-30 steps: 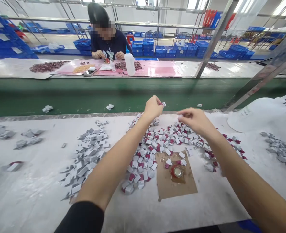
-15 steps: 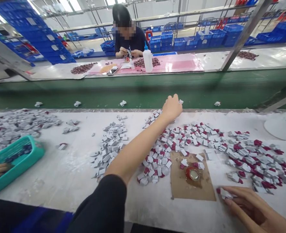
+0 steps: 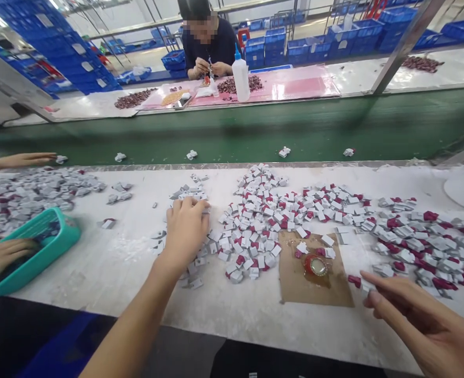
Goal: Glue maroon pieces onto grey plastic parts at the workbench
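Note:
My left hand (image 3: 187, 228) lies over the pile of plain grey-white pieces (image 3: 192, 268), fingers curled down onto it; what they grip, if anything, is hidden. My right hand (image 3: 409, 310), at the lower right, pinches a grey-and-magenta piece (image 3: 366, 287) between thumb and index finger. Left of it, a brown board (image 3: 314, 297) bears a round red-rimmed dish (image 3: 316, 265) and a few small pieces. A heap of grey-and-magenta pieces (image 3: 255, 236) spreads behind the board, and another heap (image 3: 424, 252) lies behind my right hand.
Spaced pieces, one of them a grey-white piece (image 3: 284, 151), sit on the green belt (image 3: 232, 134). At the left, another person's hand (image 3: 7, 257) reaches into a teal basket (image 3: 69, 236); another hand (image 3: 27, 159) is near the belt. A person (image 3: 212, 47) works opposite, behind a white bottle (image 3: 240, 79).
My left hand has come back from the belt to the plain pile, leaving a piece on the belt. Another person's hand has appeared at the belt's left. The view has shifted slightly.

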`<state>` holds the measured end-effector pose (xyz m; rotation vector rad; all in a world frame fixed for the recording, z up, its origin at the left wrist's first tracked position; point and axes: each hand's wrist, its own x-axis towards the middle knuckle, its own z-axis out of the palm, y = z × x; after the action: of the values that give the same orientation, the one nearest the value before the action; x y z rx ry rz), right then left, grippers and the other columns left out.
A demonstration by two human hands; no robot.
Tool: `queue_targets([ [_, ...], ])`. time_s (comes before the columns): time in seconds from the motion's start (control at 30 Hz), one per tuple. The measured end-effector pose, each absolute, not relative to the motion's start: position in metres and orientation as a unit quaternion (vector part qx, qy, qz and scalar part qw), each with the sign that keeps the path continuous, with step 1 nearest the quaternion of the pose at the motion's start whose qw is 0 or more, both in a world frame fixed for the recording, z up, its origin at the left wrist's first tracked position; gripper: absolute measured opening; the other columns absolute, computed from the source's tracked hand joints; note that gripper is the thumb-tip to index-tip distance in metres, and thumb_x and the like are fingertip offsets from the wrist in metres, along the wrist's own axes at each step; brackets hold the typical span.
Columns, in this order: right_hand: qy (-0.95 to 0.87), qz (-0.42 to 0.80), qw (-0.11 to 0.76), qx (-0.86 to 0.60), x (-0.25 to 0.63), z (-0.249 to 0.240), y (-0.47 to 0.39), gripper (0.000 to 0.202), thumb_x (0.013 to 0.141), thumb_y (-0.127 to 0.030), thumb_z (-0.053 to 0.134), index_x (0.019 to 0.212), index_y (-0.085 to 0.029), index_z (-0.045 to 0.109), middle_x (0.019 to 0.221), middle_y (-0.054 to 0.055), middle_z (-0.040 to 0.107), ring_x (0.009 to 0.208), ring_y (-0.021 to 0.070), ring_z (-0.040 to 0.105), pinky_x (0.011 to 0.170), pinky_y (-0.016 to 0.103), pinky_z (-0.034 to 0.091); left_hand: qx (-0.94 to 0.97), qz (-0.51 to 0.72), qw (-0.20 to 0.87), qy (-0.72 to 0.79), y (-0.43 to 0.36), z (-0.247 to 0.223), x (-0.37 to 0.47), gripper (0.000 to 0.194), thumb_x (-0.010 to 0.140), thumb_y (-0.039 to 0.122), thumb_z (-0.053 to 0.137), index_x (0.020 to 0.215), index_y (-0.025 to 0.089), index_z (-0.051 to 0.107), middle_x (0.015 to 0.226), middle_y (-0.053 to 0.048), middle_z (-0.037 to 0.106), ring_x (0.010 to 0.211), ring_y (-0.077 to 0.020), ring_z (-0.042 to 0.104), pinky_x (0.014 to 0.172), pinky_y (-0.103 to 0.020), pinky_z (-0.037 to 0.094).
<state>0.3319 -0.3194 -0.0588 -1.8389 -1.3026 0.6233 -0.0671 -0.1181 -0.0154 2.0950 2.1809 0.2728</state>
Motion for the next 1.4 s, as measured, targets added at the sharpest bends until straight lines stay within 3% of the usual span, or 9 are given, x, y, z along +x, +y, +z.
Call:
queue_targets([
  [0.13, -0.533, 0.28, 0.413, -0.683, 0.311, -0.041, -0.305, 0.034, 0.098, -0.064, 0.086, 0.108, -0.033, 0.096, 0.107, 0.006, 0.092, 0.089, 0.0271, 0.087, 0.073, 0.03, 0.074, 0.689, 0.11, 0.082, 0.712, -0.12, -0.008, -0.067, 0.029, 0.101, 0.032, 0.059, 0.116, 0.019, 0.081, 0.132, -0.022, 0.079, 0.135, -0.0497, 0.065, 0.116, -0.067, 0.054],
  [0.3, -0.538, 0.293, 0.444, -0.655, 0.295, -0.031, -0.296, 0.021, 0.108, -0.044, 0.082, 0.123, -0.035, 0.093, 0.113, 0.005, 0.089, 0.095, 0.0224, 0.084, 0.073, 0.026, 0.069, 0.691, 0.223, 0.303, 0.617, -0.176, 0.005, -0.042, 0.041, 0.105, 0.065, 0.07, 0.124, 0.029, 0.077, 0.112, -0.007, 0.084, 0.104, -0.0314, 0.081, 0.085, -0.04, 0.065],
  [0.47, -0.56, 0.303, 0.444, -0.631, 0.286, -0.031, -0.291, 0.022, 0.111, -0.031, 0.077, 0.129, -0.034, 0.09, 0.111, 0.005, 0.087, 0.097, 0.0212, 0.083, 0.075, 0.028, 0.068, 0.708, 0.209, 0.417, 0.531, -0.239, -0.013, 0.001, 0.017, 0.112, 0.043, 0.065, 0.114, 0.031, 0.077, 0.084, 0.004, 0.08, 0.073, -0.0196, 0.075, 0.069, -0.03, 0.057],
  [0.57, -0.568, 0.297, 0.437, -0.631, 0.281, -0.034, -0.289, 0.021, 0.112, -0.028, 0.076, 0.128, -0.031, 0.09, 0.109, 0.005, 0.087, 0.096, 0.0203, 0.083, 0.076, 0.028, 0.068, 0.691, 0.18, 0.469, 0.52, -0.255, -0.031, 0.018, 0.019, 0.114, 0.04, 0.058, 0.12, 0.031, 0.074, 0.083, 0.005, 0.082, 0.073, -0.0199, 0.078, 0.069, -0.03, 0.056],
  [0.73, -0.596, 0.276, 0.423, -0.624, 0.279, -0.035, -0.288, 0.024, 0.112, -0.021, 0.073, 0.13, -0.03, 0.087, 0.111, 0.004, 0.087, 0.096, 0.0185, 0.083, 0.08, 0.028, 0.068, 0.711, 0.141, 0.41, 0.553, -0.26, -0.043, 0.027, 0.031, 0.117, 0.041, 0.048, 0.099, 0.027, 0.069, 0.081, 0.002, 0.077, 0.07, -0.0222, 0.074, 0.068, -0.035, 0.049],
  [0.83, -0.599, 0.263, 0.425, -0.625, 0.279, -0.034, -0.288, 0.024, 0.112, -0.02, 0.074, 0.13, -0.03, 0.086, 0.111, 0.003, 0.086, 0.096, 0.0175, 0.082, 0.079, 0.027, 0.067, 0.713, 0.149, 0.409, 0.55, -0.262, -0.038, 0.026, 0.033, 0.12, 0.04, 0.045, 0.101, 0.027, 0.069, 0.077, 0.003, 0.074, 0.066, -0.0208, 0.07, 0.066, -0.035, 0.048],
  [1.0, -0.608, 0.271, 0.413, -0.621, 0.28, -0.033, -0.288, 0.024, 0.112, -0.019, 0.074, 0.13, -0.028, 0.086, 0.107, 0.002, 0.085, 0.09, 0.0157, 0.08, 0.077, 0.027, 0.066, 0.728, 0.193, 0.405, 0.519, -0.269, -0.041, 0.017, 0.021, 0.109, 0.026, 0.064, 0.126, 0.03, 0.076, 0.085, 0.004, 0.078, 0.07, -0.0186, 0.074, 0.064, -0.03, 0.055],
  [1.23, -0.515, 0.343, 0.48, -0.621, 0.282, -0.033, -0.292, 0.023, 0.109, -0.026, 0.081, 0.125, -0.038, 0.092, 0.116, 0.001, 0.089, 0.103, 0.019, 0.085, 0.084, 0.027, 0.071, 0.717, 0.284, 0.405, 0.49, -0.266, -0.038, 0.021, 0.012, 0.105, 0.02, 0.075, 0.111, 0.029, 0.08, 0.107, 0.0, 0.082, 0.082, -0.016, 0.077, 0.076, -0.028, 0.066],
  [1.4, -0.374, 0.484, 0.564, -0.555, 0.28, -0.032, -0.288, 0.017, 0.106, -0.039, 0.09, 0.122, -0.04, 0.094, 0.118, 0.0, 0.093, 0.103, 0.0224, 0.091, 0.096, 0.033, 0.076, 0.591, 0.383, 0.533, 0.469, -0.247, -0.021, 0.046, 0.011, 0.102, 0.02, 0.083, 0.108, 0.029, 0.081, 0.105, 0.0, 0.086, 0.09, -0.0174, 0.084, 0.082, -0.026, 0.072],
])
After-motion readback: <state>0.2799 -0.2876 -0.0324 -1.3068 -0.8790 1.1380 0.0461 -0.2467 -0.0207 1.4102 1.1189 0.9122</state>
